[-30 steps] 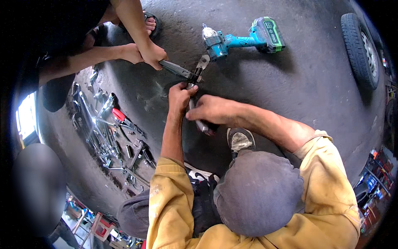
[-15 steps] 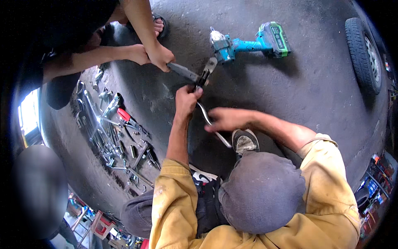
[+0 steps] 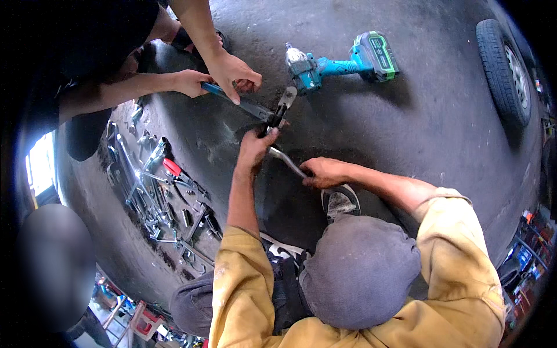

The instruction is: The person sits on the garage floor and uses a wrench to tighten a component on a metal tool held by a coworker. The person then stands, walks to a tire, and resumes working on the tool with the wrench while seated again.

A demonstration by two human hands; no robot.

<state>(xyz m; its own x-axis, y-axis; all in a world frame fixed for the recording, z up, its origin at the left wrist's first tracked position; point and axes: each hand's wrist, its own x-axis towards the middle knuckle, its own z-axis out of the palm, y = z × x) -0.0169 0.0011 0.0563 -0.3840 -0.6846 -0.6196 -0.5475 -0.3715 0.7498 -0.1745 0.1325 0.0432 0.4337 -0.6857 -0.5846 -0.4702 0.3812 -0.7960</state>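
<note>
My left hand [image 3: 254, 146], in a yellow sleeve, grips a small dark metal part [image 3: 277, 119] on the concrete floor. My right hand [image 3: 325, 171] is closed around the handle of a silver ratchet wrench [image 3: 285, 160] whose head meets that part. From the upper left a co-worker's two hands [image 3: 232, 71] hold a blue-handled long tool [image 3: 243, 104] clamped on the same part. A bright metal piece [image 3: 286, 97] sticks up just beyond it.
A teal cordless impact wrench [image 3: 342, 61] lies on the floor behind the part. Several loose wrenches and a red-handled tool [image 3: 171, 167] are spread at the left. A car tyre [image 3: 503, 69] stands at the far right. My shoe [image 3: 340, 200] is under my right arm.
My right hand has swung the wrench handle to the right and toward me, away from my left hand. The co-worker's hands keep holding the long tool.
</note>
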